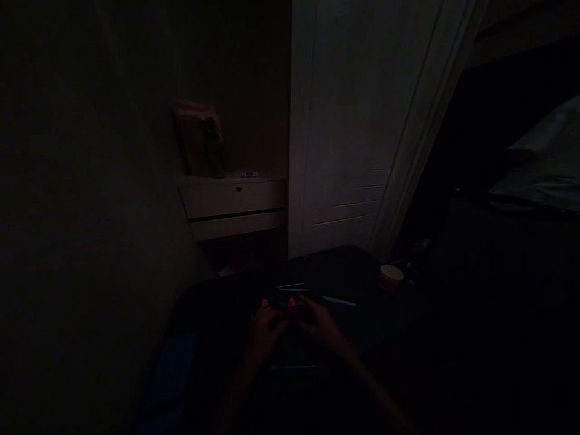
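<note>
Orange-red small piece (292, 304) between left hand (266, 327) and right hand (321, 321), over dark table (335, 266). Fingers of both bent towards that piece; cannot tell, in such dimness, whether pinching or merely close. Second orange-red bit (264, 302) left of it, by left fingertips; teal strip (339, 300) to its right. Could slip or get knocked away unseen, probably through poor light and crowded fingertips.

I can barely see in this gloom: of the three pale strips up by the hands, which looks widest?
The bluish strip to the right of the right hand. It looks broader; the other two strips, farther left, are thin lines.
</note>
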A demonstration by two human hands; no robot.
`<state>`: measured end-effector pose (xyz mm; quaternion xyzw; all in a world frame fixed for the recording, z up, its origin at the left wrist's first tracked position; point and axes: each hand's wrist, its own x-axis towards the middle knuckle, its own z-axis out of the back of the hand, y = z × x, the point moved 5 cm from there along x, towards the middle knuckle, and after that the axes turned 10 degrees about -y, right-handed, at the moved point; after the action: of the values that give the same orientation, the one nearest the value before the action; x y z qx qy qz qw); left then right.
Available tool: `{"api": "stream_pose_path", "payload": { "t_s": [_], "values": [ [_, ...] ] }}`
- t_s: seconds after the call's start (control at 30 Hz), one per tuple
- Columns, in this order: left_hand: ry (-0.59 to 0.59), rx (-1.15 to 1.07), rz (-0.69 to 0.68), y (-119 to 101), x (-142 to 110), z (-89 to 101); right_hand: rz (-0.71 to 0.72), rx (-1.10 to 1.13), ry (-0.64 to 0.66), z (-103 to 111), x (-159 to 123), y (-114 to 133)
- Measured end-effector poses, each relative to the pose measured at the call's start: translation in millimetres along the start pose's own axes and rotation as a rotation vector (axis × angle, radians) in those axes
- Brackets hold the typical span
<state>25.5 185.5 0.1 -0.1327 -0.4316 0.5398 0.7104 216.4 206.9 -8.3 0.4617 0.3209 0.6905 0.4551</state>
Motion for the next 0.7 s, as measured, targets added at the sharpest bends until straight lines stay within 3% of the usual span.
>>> {"api": "stream_pose_path", "payload": {
  "t_s": [0.33, 0.5, 0.7],
  "values": [
    [-0.022, -0.014, 0.021, 3, -2, -3.1, 0.006, -0.129, -0.080, 30, -33, 12],
    [-0.047, -0.022, 0.025, 5, -1, -3.9, 0.006, -0.176, -0.093, 25, -33, 16],
    [-0.040, -0.015, 0.022, 6, 1, -5.6, -0.035, -0.207, -0.108, 13, -10, 7]
  ]
}}
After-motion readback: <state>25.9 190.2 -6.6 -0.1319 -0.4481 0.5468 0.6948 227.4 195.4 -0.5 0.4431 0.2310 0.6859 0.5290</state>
